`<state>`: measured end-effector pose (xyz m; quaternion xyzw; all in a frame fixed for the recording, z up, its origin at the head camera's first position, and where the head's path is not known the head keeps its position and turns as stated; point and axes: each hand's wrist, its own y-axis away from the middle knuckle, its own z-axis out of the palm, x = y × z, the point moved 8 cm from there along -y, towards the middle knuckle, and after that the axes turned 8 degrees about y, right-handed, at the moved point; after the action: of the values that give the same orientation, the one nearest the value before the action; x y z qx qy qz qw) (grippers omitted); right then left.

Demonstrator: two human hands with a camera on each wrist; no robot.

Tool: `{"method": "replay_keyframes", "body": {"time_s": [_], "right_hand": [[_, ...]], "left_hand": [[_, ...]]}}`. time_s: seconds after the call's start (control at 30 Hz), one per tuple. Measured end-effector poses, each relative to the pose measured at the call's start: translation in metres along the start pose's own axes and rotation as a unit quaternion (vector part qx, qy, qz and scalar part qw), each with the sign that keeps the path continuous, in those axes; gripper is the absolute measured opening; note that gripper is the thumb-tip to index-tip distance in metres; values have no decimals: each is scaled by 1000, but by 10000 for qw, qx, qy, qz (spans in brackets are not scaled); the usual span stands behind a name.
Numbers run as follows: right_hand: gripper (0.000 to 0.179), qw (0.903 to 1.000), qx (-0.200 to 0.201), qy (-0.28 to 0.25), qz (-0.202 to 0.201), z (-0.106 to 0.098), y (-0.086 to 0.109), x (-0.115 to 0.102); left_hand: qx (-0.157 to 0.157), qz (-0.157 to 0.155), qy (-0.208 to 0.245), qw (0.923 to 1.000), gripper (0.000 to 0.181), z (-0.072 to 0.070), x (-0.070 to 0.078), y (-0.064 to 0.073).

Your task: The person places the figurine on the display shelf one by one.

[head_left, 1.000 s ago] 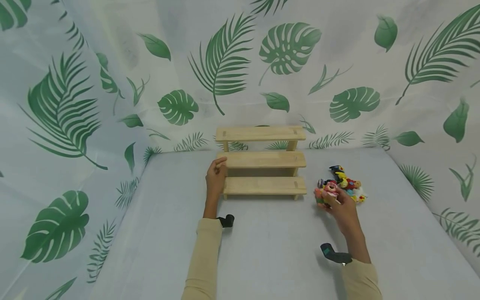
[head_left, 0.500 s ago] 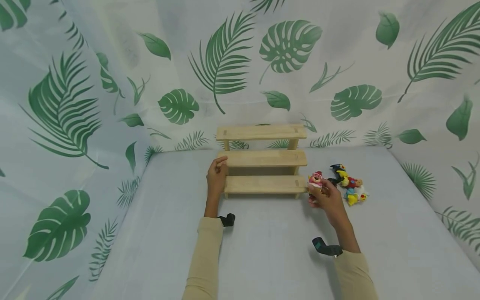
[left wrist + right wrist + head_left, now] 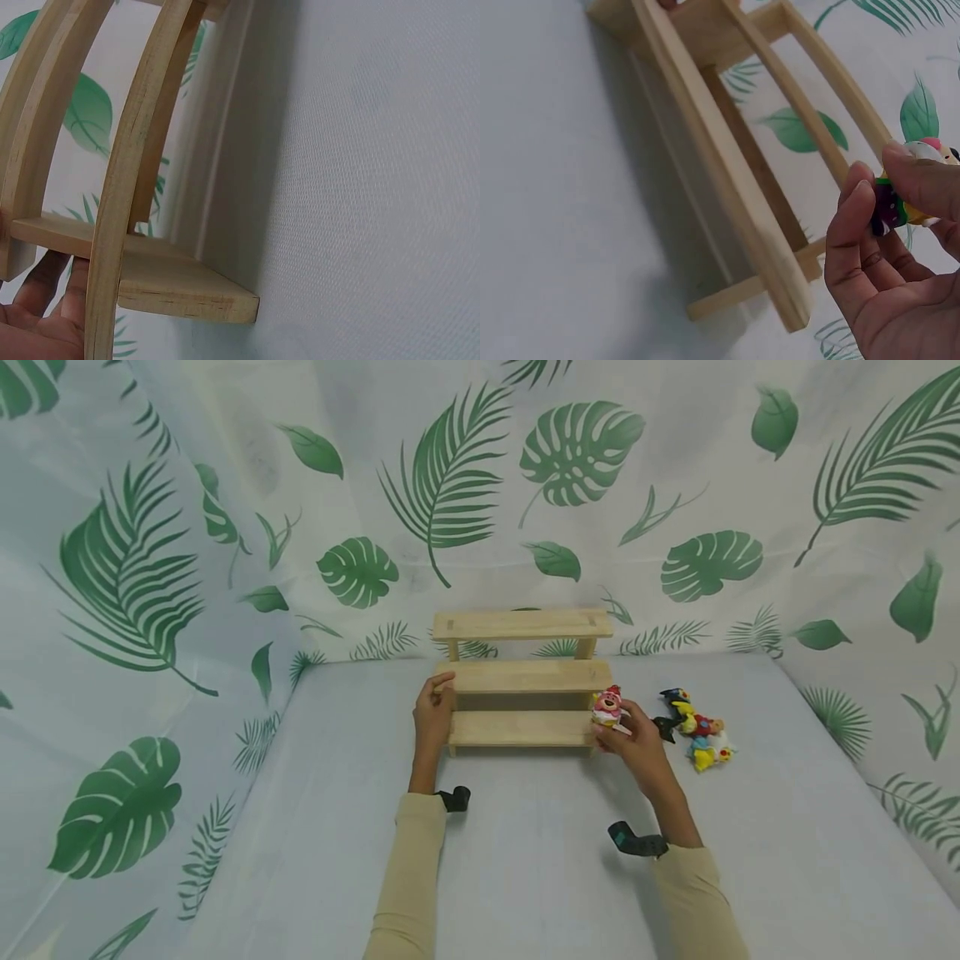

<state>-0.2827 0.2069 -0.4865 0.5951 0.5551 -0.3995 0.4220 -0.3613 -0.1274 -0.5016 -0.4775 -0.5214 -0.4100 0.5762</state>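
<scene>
A three-tier wooden step shelf [image 3: 525,677] stands near the back of the white surface. At its left end, my left hand [image 3: 433,714] holds the side, one finger reaching the middle step; in the left wrist view, fingers [image 3: 46,289] curl against the side panel. My right hand [image 3: 637,747] pinches a small toy figurine [image 3: 609,706] with a pink bear-like face and red hat, in front of the shelf's right end. In the right wrist view the figurine [image 3: 889,206] shows purple, green and yellow parts between thumb and fingers; some of it is hidden.
Several colourful figurines [image 3: 701,727] lie in a pile right of the shelf, with a black one [image 3: 665,728] at the pile's left edge. Leaf-printed white cloth [image 3: 555,527] hangs behind and at both sides.
My right hand has carried the pink-faced figurine leftward and up, from beside the pile to the shelf's right end. My left hand has stayed at the shelf's left side.
</scene>
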Motion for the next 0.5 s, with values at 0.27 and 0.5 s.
{"method": "replay_keyframes", "body": {"time_s": [0.27, 0.5], "right_hand": [[61, 9990, -96, 125, -410, 8, -10, -23], [53, 9961, -17, -241, -848, 15, -20, -38]], "left_hand": [[33, -7, -28, 10000, 24, 0, 0, 0], [16, 73, -28, 10000, 24, 0, 0, 0]]}}
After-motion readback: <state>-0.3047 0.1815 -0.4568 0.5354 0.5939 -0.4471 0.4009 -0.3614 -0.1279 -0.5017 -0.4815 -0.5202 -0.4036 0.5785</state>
